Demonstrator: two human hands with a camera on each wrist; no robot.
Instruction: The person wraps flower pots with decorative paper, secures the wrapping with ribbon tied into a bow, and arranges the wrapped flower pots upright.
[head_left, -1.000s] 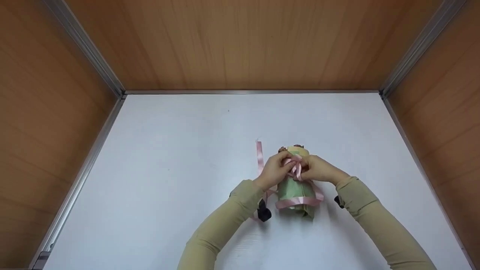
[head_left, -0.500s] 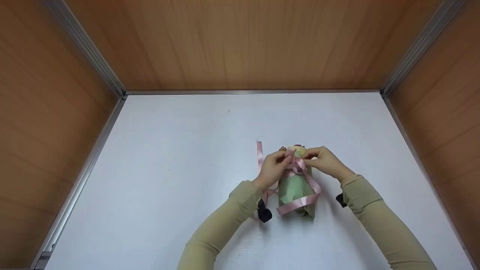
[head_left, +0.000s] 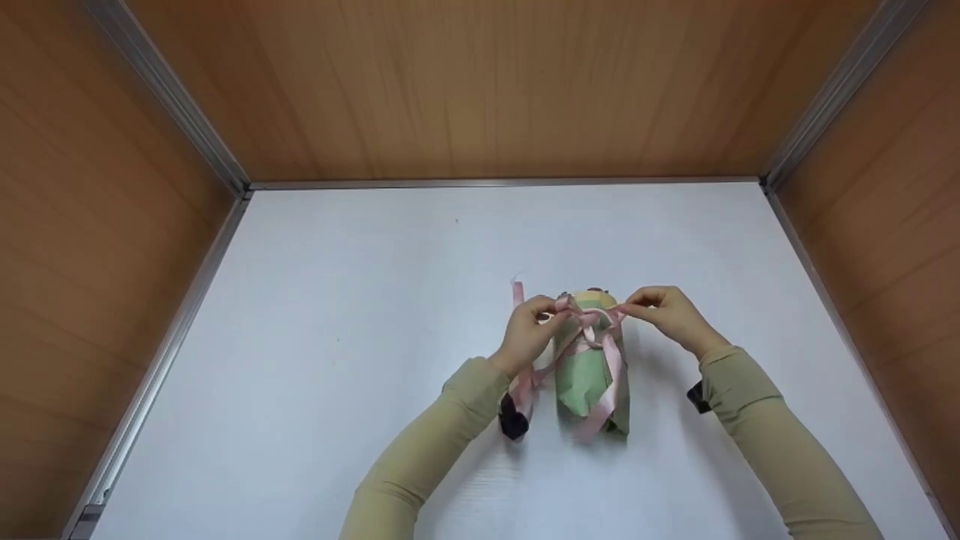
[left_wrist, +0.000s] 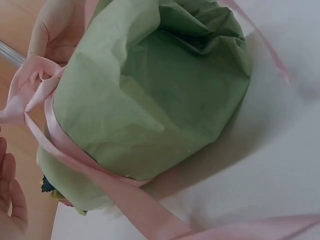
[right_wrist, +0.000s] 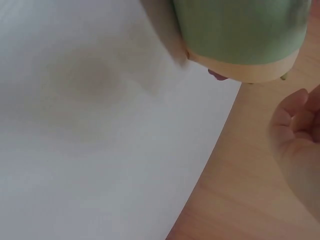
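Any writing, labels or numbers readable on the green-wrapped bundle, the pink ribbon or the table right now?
None: the green wrapping paper, the pink ribbon, the white table and the wooden walls bear no print, label or number in any view. The left hand and right hand pinch the ribbon's loops.
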